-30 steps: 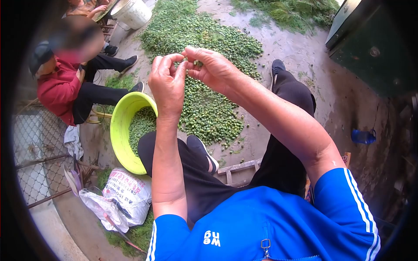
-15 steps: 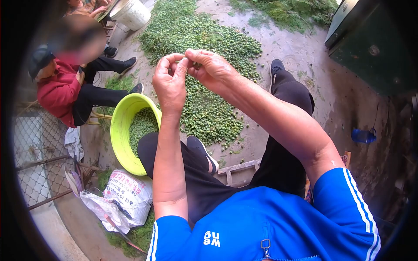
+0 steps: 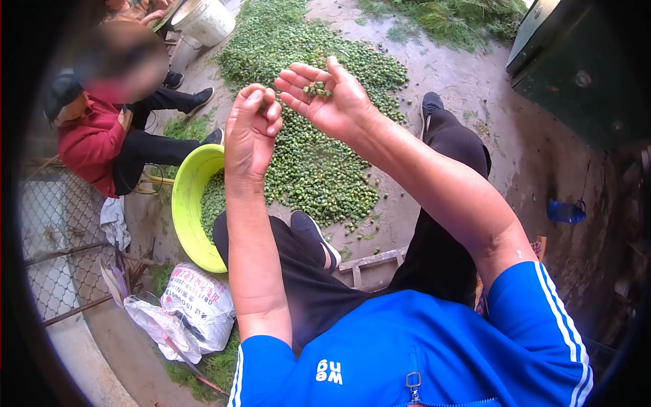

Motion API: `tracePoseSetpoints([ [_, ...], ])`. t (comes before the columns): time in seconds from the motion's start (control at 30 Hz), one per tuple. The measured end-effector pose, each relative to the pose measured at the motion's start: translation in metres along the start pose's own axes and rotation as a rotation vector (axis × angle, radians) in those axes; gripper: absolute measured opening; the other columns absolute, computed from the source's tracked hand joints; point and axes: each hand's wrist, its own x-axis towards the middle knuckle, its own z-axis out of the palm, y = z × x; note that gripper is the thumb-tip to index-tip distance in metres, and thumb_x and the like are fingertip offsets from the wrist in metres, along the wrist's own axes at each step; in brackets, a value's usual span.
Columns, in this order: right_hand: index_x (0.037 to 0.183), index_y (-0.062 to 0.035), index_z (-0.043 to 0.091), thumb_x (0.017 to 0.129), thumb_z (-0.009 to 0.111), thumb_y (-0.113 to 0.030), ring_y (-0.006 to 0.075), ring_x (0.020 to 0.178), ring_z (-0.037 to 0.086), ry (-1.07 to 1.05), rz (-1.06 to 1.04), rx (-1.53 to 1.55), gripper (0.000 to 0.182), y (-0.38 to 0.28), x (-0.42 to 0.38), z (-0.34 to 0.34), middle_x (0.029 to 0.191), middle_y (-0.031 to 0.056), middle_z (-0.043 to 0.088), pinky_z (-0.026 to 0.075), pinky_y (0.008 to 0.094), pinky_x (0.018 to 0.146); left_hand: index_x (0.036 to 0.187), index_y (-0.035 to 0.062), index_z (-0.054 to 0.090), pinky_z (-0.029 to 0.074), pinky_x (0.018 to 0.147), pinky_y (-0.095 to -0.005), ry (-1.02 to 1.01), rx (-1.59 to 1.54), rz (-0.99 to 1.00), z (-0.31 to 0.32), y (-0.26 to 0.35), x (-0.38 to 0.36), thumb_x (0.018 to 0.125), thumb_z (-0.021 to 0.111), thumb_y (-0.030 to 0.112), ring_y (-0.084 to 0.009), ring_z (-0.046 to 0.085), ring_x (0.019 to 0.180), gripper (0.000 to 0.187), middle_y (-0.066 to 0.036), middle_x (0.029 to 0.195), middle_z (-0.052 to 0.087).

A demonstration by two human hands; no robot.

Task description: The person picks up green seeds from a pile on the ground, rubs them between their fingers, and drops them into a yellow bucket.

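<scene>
My left hand (image 3: 252, 129) is raised over the near side of a heap of small green cones (image 3: 325, 183), its fingers curled and the thumb pressed to the index finger. Whatever may be in that pinch is hidden. To its right, my right hand (image 3: 332, 102) is turned palm up and slightly cupped, fingers extended, holding several small green cones (image 3: 317, 89) in it. The two hands are close but apart. Left of my knee, a yellow-green tub (image 3: 186, 217) leans toward me with more green cones inside.
A person in a red top (image 3: 91, 149) sits at the left, another behind near a white bucket (image 3: 205, 24). Printed white sacks (image 3: 196, 308) lie beside my left leg. Feathery green branches (image 3: 468, 20) are at the back; a dark green cabinet (image 3: 583, 74) stands right.
My hands have separated from a fingertip-to-fingertip pinch. The right palm has opened upward, showing the green cones, while the left hand has shifted slightly left and down with fingers curled.
</scene>
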Motion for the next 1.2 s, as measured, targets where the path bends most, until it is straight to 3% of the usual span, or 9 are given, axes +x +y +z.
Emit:
tracePoseSetpoints([
  [0.07,0.124,0.0097,0.043,0.100,0.023,-0.045,0.0362,0.115,0.049,-0.094,0.028,0.078,0.063,0.000,-0.002,0.002,0.126,0.0267,0.046,0.040,0.0478,0.104,0.100,0.0057,0.061,0.040,0.052,-0.0202,0.012,0.114,0.014,-0.004,-0.003,0.000,0.089,0.061,0.010,-0.0068,0.050,0.064,0.012,-0.005,0.091,0.062],
  [0.13,0.124,0.0102,0.042,0.100,0.023,-0.046,0.0365,0.117,0.048,-0.102,0.036,0.073,0.064,0.001,-0.004,0.003,0.127,0.0271,0.045,0.038,0.0483,0.106,0.101,0.0040,0.065,0.041,0.056,-0.0195,0.138,0.629,0.115,0.008,-0.010,-0.002,0.085,0.065,0.006,-0.0044,0.049,0.063,0.015,-0.002,0.087,0.061],
  [0.27,0.125,0.0111,0.040,0.100,0.021,-0.047,0.0356,0.119,0.046,-0.165,0.068,0.033,0.067,0.004,-0.002,0.001,0.129,0.0274,0.044,0.037,0.0464,0.107,0.100,0.0045,0.068,0.043,0.064,-0.0191,0.114,1.075,0.475,0.013,-0.025,0.004,0.081,0.068,0.000,-0.0041,0.050,0.069,0.020,0.002,0.084,0.059],
  [0.43,0.127,0.0107,0.040,0.100,0.020,-0.047,0.0342,0.119,0.046,-0.162,0.071,0.043,0.067,0.005,0.001,-0.002,0.129,0.0267,0.045,0.038,0.0432,0.106,0.097,0.0042,0.067,0.042,0.060,-0.0202,0.104,1.059,0.492,0.009,-0.024,0.004,0.083,0.066,0.001,-0.0050,0.049,0.068,0.014,0.002,0.082,0.058],
  [0.5,0.128,0.0105,0.039,0.100,0.020,-0.047,0.0339,0.120,0.046,-0.127,0.060,0.037,0.067,0.002,-0.002,0.002,0.129,0.0264,0.045,0.039,0.0424,0.105,0.100,0.0035,0.062,0.040,0.052,-0.0203,0.064,0.316,0.071,0.008,-0.011,0.001,0.087,0.061,0.005,-0.0051,0.049,0.065,0.013,0.001,0.084,0.058],
  [0.6,0.128,0.0104,0.039,0.100,0.021,-0.047,0.0335,0.119,0.047,-0.103,0.036,-0.026,0.066,-0.001,-0.006,0.006,0.128,0.0266,0.045,0.039,0.0418,0.105,0.103,0.0029,0.058,0.037,0.046,-0.0193,0.094,0.097,0.010,0.018,-0.004,-0.003,0.090,0.057,0.009,-0.0047,0.048,0.062,0.014,-0.001,0.084,0.059],
  [0.73,0.125,0.0125,0.041,0.100,0.023,-0.046,0.0337,0.120,0.046,-0.115,0.035,0.014,0.066,0.005,0.000,-0.001,0.127,0.0276,0.045,0.038,0.0424,0.106,0.095,0.0016,0.063,0.038,0.050,-0.0180,0.107,0.556,0.055,0.017,-0.011,-0.002,0.085,0.065,0.006,-0.0032,0.049,0.064,0.011,0.000,0.082,0.063],
  [0.9,0.122,0.0141,0.043,0.100,0.023,-0.046,0.0345,0.120,0.045,-0.119,0.039,0.005,0.067,0.007,-0.003,0.000,0.127,0.0279,0.044,0.036,0.0434,0.108,0.086,0.0016,0.067,0.038,0.056,-0.0174,0.206,1.054,0.398,0.022,-0.029,0.003,0.077,0.072,-0.001,-0.0020,0.046,0.062,0.010,0.006,0.073,0.057],
  [1.2,0.108,0.0076,0.053,0.099,0.040,-0.037,0.0290,0.101,0.054,-0.071,0.035,0.010,0.047,0.010,0.002,-0.007,0.108,0.0201,0.053,0.048,0.0413,0.093,0.094,0.0010,0.065,0.031,0.047,-0.0149,0.256,0.803,0.370,0.011,-0.028,0.006,0.086,0.067,0.008,0.0016,0.042,0.054,0.011,0.005,0.071,0.058],
])
